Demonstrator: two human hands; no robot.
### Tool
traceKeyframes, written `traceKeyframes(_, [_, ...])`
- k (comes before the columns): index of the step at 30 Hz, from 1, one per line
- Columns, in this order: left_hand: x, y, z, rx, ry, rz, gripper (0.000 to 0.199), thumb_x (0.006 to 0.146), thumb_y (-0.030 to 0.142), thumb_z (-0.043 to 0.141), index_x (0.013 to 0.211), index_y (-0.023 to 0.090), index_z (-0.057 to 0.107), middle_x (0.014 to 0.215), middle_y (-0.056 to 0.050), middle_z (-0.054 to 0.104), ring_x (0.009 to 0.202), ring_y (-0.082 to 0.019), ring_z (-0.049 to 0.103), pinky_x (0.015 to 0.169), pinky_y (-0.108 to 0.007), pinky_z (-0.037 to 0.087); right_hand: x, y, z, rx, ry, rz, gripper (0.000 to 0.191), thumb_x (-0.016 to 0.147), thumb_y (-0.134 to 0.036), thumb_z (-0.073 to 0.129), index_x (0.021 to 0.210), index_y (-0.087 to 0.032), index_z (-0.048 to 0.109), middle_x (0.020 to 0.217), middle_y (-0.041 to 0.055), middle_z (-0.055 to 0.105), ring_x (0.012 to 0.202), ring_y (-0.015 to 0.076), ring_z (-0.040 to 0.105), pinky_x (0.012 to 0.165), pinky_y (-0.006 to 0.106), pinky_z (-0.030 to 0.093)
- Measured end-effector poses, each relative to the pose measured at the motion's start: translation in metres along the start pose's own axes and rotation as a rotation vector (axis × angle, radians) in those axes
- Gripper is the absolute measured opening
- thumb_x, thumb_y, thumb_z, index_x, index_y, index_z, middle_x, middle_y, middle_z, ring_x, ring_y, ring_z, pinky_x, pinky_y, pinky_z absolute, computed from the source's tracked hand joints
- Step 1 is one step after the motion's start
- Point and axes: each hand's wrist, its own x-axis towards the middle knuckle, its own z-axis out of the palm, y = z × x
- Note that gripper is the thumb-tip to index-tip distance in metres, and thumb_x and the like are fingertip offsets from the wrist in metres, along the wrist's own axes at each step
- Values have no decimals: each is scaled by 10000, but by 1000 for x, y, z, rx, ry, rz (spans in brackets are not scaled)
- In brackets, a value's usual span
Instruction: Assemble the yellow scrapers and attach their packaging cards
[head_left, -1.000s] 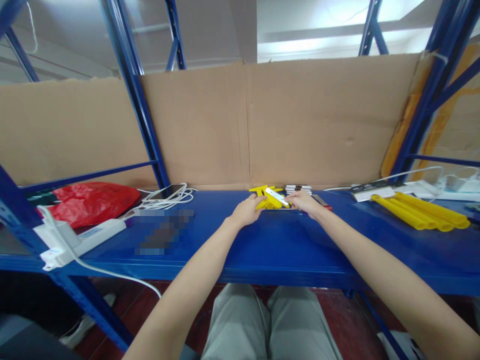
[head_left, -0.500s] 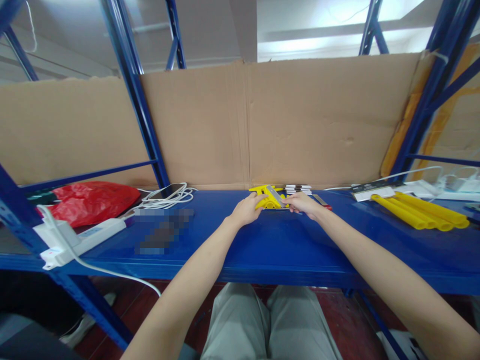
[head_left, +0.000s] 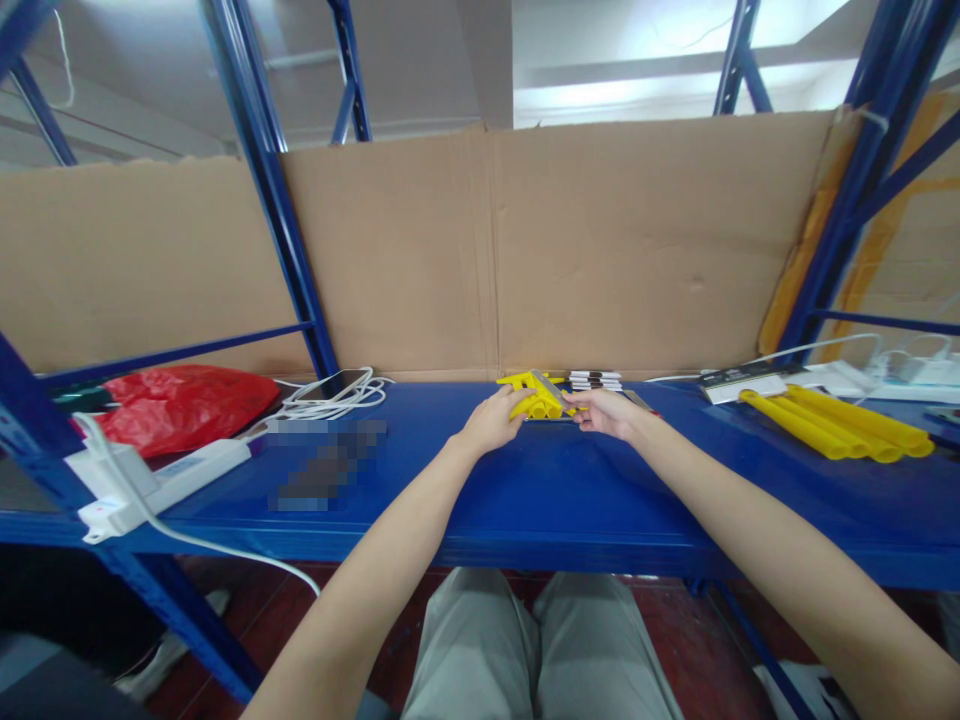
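Holding a narrow grey strip (head_left: pixel 550 390) by its near end, the right hand (head_left: pixel 600 412) in the head view has its thumb and fingers pinched together, while the left hand (head_left: pixel 495 420) has its fingers closed about a yellow piece (head_left: pixel 523 405) just beside it. The strip slants across a small cluster of yellow parts (head_left: pixel 548 410) toward the back of the blue shelf (head_left: pixel 540 490), between the two hands; whether it touches them cannot be told at this size. Judging by this, the handling is partway: both hands are engaged and the strip is not yet laid down. How much is left does not show, though a group of yellow tubes (head_left: pixel 840 425) lies apart on the right, with neither hand on it. Just behind the right hand sits a stack of small white and dark items (head_left: pixel 595 381), and a red-edged item (head_left: pixel 641 402) is half hidden by the wrist. Farther left lie a coiled white cable (head_left: pixel 330 400), a red bag (head_left: pixel 191 400) and a white power strip (head_left: pixel 180 475). The cardboard sheet (head_left: pixel 390 260) standing behind limits reach at the back, and the stack leaves little room beside the right fingers.
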Motion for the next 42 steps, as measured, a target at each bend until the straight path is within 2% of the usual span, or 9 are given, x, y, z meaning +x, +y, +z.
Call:
traceKeyframes(3, [0,1,-1,14,-8,-4,430,867,193,499,1296,224,496,1226,-84,561,1105,-212,562,945,-343,458,2,4,0,-68,27,-56,113,806,-163,570,695,-146,576,496,-18,549,415,55,432,411,162,329])
traceKeyframes(9, [-2,4,-4,89,-40,-29,471,876,202,488,1342,258,445,1242,-77,543,1127,-211,550,942,-331,455,0,7,9,-235,195,-215,158,750,-156,622,597,-139,589,458,-14,517,404,52,413,375,163,304])
traceKeyframes(16, [-4,11,-10,134,-83,-61,540,880,180,474,1401,273,365,1239,-91,514,1101,-224,570,909,-334,469,-2,7,16,-346,270,-250,249,775,-158,571,526,-145,563,361,-33,445,338,47,354,335,174,231])
traceKeyframes(25, [-5,13,-12,200,-113,-50,585,876,151,434,1422,323,316,1207,-72,512,1049,-220,587,880,-330,473,3,10,11,-382,173,-246,146,744,-162,605,602,-135,625,434,-13,534,375,56,413,348,175,259])
traceKeyframes(29, [-5,12,-10,215,-117,-39,592,865,101,386,1419,305,343,1136,-81,530,1000,-216,588,863,-335,473,0,10,12,-393,98,-241,158,757,-174,594,607,-135,622,394,-19,499,364,61,398,359,180,255])
traceKeyframes(34, [-5,12,-5,220,-151,29,619,852,69,368,1424,304,354,1126,-101,514,983,-220,578,864,-345,464,-4,9,18,-412,79,-264,195,763,-145,560,572,-141,595,365,-32,466,354,60,379,367,185,242])
traceKeyframes(42, [-4,14,-6,279,-130,35,623,829,50,402,1375,350,429,1117,-85,493,1048,-226,529,868,-342,462,-1,11,14,-434,32,-241,183,776,-151,553,601,-137,604,384,-19,486,365,64,397,383,191,256])
